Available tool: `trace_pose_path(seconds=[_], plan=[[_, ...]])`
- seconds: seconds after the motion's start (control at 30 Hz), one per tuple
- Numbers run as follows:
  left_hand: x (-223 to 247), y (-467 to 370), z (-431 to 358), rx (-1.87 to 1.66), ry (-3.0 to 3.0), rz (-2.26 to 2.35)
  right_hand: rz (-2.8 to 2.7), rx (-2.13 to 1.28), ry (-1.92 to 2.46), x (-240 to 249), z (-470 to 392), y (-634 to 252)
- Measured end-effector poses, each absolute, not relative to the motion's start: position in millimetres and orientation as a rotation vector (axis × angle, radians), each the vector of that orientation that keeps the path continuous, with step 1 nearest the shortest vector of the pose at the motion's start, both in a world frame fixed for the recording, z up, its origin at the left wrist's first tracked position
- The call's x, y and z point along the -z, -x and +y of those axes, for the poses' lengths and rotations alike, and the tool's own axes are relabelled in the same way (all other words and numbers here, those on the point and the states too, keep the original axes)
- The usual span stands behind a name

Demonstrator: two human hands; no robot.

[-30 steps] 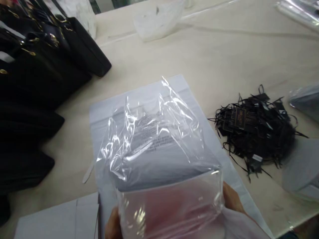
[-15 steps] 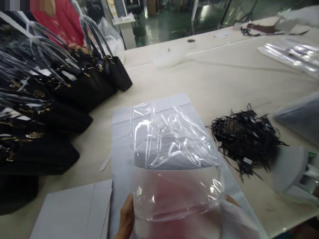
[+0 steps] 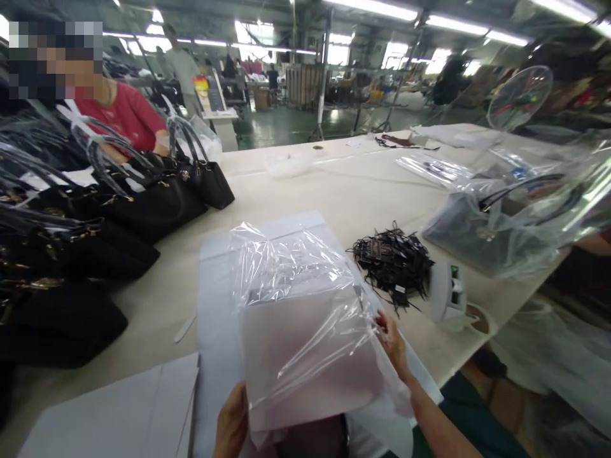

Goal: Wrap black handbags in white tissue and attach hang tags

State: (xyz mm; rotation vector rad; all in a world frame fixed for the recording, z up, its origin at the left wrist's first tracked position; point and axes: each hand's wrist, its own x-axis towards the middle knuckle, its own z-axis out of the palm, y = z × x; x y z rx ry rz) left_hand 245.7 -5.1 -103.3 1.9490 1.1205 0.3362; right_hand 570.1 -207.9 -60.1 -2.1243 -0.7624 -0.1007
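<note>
Here, your left hand grips one side of the plastic bag; your right hand pinches the other.

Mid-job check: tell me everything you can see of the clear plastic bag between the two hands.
The clear plastic bag looks thin, glossy and creased, with bright reflections. Its far part spreads loose and crumpled above the pale sheet on the table; its nearer part covers a pale, faintly pinkish flat panel facing the camera. The left hand is against its near left side, the right hand at its right edge, fingers bent. Whatever else it holds is unclear.
</note>
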Motion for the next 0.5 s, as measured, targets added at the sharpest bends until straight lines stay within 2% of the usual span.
trace_pose_path(seconds=[0.13,0.23,0.33,0.5], plan=[[98,-245,-6,-0.374,-2.020,1.130,-1.037,0.377,2.052,32,-179,-575],[101,-243,-6,-0.364,-2.051,1.124,-1.268,0.449,1.997,26,-195,-562],[110,-236,-7,-0.328,-2.103,1.123,-1.374,0.392,2.031,46,-237,-544],[123,-218,-9,-0.367,-2.349,0.958,-1.168,0.211,2.135,105,-280,-521]])
